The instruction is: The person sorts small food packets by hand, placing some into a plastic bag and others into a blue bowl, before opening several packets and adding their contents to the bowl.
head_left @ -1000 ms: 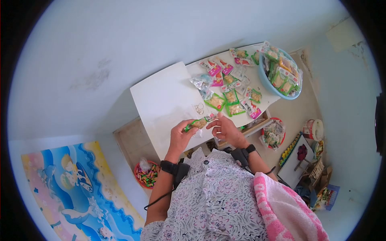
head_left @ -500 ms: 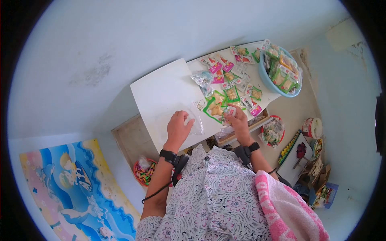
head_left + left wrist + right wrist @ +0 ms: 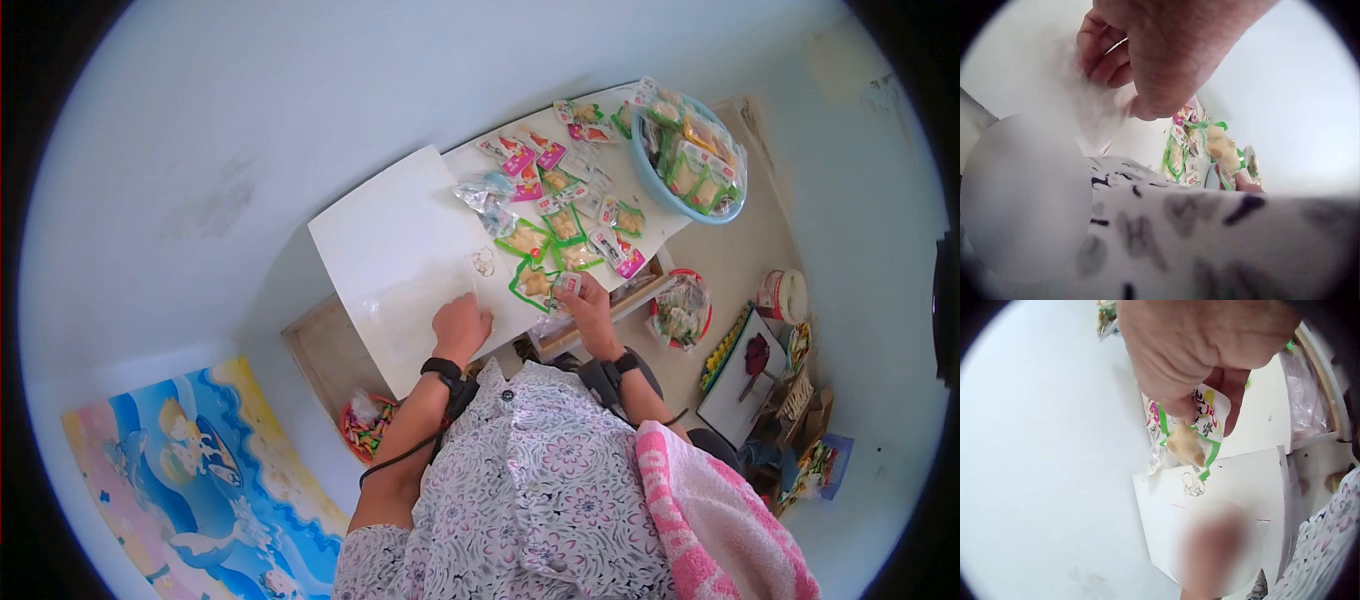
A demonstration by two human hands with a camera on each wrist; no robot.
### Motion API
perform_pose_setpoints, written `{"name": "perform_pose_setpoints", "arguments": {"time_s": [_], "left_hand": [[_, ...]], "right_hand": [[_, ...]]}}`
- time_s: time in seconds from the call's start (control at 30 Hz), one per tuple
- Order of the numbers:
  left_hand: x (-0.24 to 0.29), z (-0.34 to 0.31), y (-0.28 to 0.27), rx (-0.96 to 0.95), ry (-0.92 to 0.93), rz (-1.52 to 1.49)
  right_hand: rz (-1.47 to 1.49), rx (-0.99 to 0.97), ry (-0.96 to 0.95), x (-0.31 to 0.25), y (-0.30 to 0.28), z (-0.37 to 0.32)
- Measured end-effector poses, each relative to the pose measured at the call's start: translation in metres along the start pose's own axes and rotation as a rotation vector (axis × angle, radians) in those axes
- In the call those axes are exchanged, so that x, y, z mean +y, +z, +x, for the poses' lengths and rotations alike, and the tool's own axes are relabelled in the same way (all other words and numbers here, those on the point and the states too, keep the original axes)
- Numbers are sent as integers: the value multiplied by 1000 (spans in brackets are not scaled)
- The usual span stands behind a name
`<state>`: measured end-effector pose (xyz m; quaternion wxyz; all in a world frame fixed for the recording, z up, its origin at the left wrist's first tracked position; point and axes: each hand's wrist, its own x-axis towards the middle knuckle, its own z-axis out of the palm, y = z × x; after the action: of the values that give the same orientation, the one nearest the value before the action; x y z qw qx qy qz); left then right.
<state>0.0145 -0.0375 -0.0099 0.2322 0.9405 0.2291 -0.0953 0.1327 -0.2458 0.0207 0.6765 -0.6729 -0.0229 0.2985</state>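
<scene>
My right hand [image 3: 595, 312] pinches a green-edged snack packet [image 3: 1185, 447] by its printed top end, and pale food shows through its clear window. It hangs over the right part of the white table. On the table's left part, my left hand [image 3: 462, 328] has its fingers curled at a clear plastic bag [image 3: 1094, 115], gripping the thin film. A small pile of rubber bands [image 3: 483, 262] lies just beyond the left hand. Several similar snack packets [image 3: 565, 225] are spread out past the right hand.
A blue basin [image 3: 645, 170] heaped with packets stands at the table's far right end. An open drawer [image 3: 640, 305] juts out below the right hand. On the floor are a red-rimmed basket [image 3: 708, 315] and another basket of colourful wrapped pieces [image 3: 370, 430]. A wall borders the table's far edge.
Both hands were at the packet a second ago. My left hand let go of it and moved left to the clear bag, while the right hand took the packet rightward.
</scene>
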Motion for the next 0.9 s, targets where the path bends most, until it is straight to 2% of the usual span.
{"name": "perform_pose_setpoints", "arguments": {"time_s": [0.17, 0.3, 0.47, 0.6, 0.7, 0.8, 0.87, 0.9], "left_hand": [[-15, -11, -4, 11, -61, -273], [-9, -24, -19, 25, -55, -337], [7, -25, -37, 33, -42, -332], [18, -27, -47, 42, 66, -352], [27, -29, -56, -4, 110, -350], [30, -30, -55, -2, 181, -400], [29, -29, -51, 25, 238, -428], [29, -29, -52, 25, 235, -412]], "right_hand": [[80, -82, 42, -6, 8, -2], [75, -209, 5, -17, 18, 2], [-196, -285, -37, -3, 31, 18], [-366, -330, -79, 3, 42, 27], [-367, -354, -155, 3, 53, 33], [-227, -509, -106, 0, 67, 35], [-230, -533, -30, 42, 69, 48], [-231, -545, 9, 39, 75, 48]]}}
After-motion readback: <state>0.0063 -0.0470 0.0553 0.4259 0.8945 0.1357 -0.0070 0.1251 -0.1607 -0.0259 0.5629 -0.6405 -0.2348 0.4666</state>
